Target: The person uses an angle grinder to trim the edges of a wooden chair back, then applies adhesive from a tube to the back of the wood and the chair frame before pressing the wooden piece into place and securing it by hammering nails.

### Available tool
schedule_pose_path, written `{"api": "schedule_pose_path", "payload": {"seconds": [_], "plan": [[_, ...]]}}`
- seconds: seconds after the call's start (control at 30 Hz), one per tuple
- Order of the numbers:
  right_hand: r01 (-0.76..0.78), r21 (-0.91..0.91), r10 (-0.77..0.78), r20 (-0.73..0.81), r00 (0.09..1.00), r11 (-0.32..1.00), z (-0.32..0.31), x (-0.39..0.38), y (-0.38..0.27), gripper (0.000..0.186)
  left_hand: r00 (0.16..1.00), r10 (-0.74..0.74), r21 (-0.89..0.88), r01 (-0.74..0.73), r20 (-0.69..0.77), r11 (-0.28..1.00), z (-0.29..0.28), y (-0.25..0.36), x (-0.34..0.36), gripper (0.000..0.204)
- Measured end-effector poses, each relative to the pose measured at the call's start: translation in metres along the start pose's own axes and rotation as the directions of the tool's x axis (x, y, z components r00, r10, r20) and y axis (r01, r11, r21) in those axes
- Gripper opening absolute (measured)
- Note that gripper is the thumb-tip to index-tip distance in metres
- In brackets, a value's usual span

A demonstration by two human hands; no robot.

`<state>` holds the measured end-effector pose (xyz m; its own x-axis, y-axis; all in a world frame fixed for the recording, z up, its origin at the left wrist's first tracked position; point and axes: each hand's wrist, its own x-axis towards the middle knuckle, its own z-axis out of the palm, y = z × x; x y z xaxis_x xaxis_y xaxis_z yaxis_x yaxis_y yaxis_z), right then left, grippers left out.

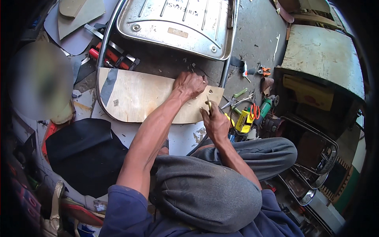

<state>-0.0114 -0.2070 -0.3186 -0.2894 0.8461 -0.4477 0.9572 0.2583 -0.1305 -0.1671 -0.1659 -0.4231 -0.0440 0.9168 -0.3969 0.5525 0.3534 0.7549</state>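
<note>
A pale plywood board (146, 94), rounded at its left end, lies across the bent metal tube frame (99, 59) of a chair. My left hand (190, 84) is closed at the board's far edge, fingers curled under; what it grips, if anything, is hidden. Pinched in my right hand (217, 124) is a slim yellowish tool (209, 102), pointing at a small dark hole (210, 91) near the board's right end. The tool's kind cannot be made out. A strip of grey tape (108, 86) crosses the board's left part.
Beyond the board is a metal chair panel (173, 27). Pliers (237, 102), orange-handled scissors (254, 111) and a green angle grinder (267, 106) lie at right. Red clamps (114, 57) sit at left, black sheet material (85, 154) nearer. A worn cabinet (323, 55) stands far right.
</note>
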Motion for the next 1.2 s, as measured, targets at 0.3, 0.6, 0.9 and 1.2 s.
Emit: {"api": "schedule_pose_path", "payload": {"seconds": [0.3, 0.6, 0.9, 1.2], "plan": [[0.101, 0.007, -0.094, -0.306, 0.947, 0.995, 0.005, 0.023, 0.046, 0.019, 0.996, 0.059, 0.091, -0.052, -0.068, 0.994, 0.014, -0.004, 0.007, 0.058], [-0.02, -0.129, 0.05, 0.231, 0.972, 0.991, -0.019, -0.014, 0.006, 0.036, 0.997, 0.034, 0.082, -0.029, -0.063, 0.996, 0.008, -0.002, 0.004, 0.06], [0.262, -0.353, -0.096, 0.425, 0.9, 0.898, -0.042, 0.014, 0.006, 0.025, 0.995, 0.046, 0.149, -0.032, -0.089, 0.988, 0.01, -0.003, 0.005, 0.057], [0.294, -0.329, -0.138, 0.425, 0.895, 0.897, -0.06, 0.022, 0.011, 0.034, 0.999, 0.047, 0.085, -0.046, -0.006, 0.995, -0.002, 0.003, 0.001, 0.06]]}}
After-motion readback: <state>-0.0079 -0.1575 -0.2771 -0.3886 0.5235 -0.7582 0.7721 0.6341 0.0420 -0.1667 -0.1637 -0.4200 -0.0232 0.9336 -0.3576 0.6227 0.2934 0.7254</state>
